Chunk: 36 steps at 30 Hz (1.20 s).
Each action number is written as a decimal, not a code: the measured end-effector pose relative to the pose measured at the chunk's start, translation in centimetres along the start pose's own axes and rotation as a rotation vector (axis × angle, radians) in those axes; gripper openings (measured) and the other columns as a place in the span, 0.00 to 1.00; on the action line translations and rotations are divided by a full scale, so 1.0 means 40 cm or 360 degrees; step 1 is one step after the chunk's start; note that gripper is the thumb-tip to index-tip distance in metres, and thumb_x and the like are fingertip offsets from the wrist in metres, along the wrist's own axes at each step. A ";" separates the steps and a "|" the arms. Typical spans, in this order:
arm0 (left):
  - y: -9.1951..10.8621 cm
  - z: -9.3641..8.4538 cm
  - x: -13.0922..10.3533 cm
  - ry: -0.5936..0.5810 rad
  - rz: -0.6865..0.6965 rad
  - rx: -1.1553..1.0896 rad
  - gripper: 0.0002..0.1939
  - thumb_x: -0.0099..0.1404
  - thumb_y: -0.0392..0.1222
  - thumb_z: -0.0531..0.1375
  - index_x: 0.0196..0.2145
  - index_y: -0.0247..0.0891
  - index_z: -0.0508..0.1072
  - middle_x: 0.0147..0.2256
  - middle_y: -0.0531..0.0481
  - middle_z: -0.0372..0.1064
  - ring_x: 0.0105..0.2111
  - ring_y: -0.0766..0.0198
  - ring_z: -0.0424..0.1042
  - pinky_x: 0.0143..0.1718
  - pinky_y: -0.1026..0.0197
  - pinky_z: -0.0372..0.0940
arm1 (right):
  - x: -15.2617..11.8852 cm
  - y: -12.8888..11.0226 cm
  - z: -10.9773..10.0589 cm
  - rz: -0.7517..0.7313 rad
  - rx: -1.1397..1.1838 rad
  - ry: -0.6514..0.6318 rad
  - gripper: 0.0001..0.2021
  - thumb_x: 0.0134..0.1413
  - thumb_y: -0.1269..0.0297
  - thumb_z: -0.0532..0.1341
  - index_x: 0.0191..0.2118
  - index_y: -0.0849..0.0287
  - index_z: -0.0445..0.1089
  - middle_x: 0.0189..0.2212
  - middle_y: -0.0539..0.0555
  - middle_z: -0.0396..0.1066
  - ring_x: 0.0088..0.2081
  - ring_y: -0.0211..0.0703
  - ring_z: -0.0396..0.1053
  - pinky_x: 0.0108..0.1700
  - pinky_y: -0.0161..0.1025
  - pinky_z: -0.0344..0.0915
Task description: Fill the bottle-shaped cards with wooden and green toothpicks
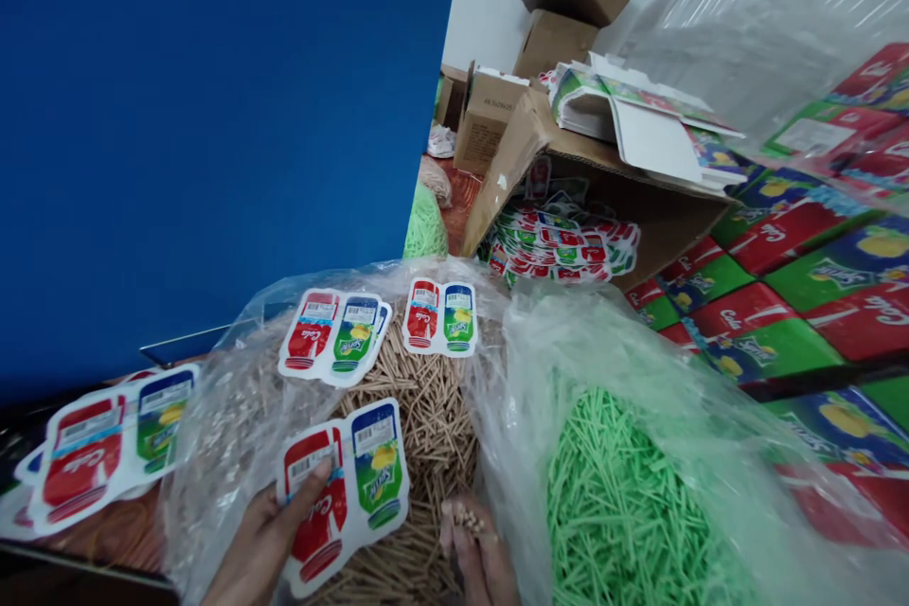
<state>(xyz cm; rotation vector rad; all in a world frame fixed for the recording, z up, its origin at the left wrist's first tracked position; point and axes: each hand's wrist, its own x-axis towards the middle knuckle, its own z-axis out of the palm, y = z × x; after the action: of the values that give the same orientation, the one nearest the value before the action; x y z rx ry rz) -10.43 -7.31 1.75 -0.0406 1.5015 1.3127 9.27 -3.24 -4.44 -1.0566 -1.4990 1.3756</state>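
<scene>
My left hand (264,530) grips a die-cut cardboard label (378,483) with red Cola and green-blue Sprite cans printed on it, thumb on the Cola side. At the lower centre my right hand (483,557) is closed around a small bunch of thin tan sticks (467,519), their ends facing up. Both hands are over a clear plastic bag (248,398) filled with loose tan sticks (433,407). On that heap lie two lots of similar labels, a small stack (333,338) and another label (440,317) farther right.
More labels (106,450) are piled at the left edge. A bag of bright green sticks (617,502) stands at my right. Behind are a cardboard box (682,227) of labels and stacked Cola and Sprite cartons (767,312). A blue panel (213,114) fills the upper left.
</scene>
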 end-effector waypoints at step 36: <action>0.025 -0.034 0.048 0.0018 0.0309 -0.0051 0.14 0.41 0.45 0.71 0.26 0.36 0.77 0.21 0.52 0.77 0.22 0.56 0.76 0.23 0.60 0.71 | -0.032 0.027 0.006 0.0272 -0.0399 -0.0281 0.23 0.62 0.45 0.45 0.44 0.55 0.68 0.26 0.52 0.69 0.29 0.43 0.67 0.36 0.37 0.64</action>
<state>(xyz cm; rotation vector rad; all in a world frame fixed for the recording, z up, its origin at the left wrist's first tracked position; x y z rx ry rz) -12.75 -6.78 0.81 0.0789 1.5232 1.4932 9.49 -4.47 -5.58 -1.2698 -1.7804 1.4558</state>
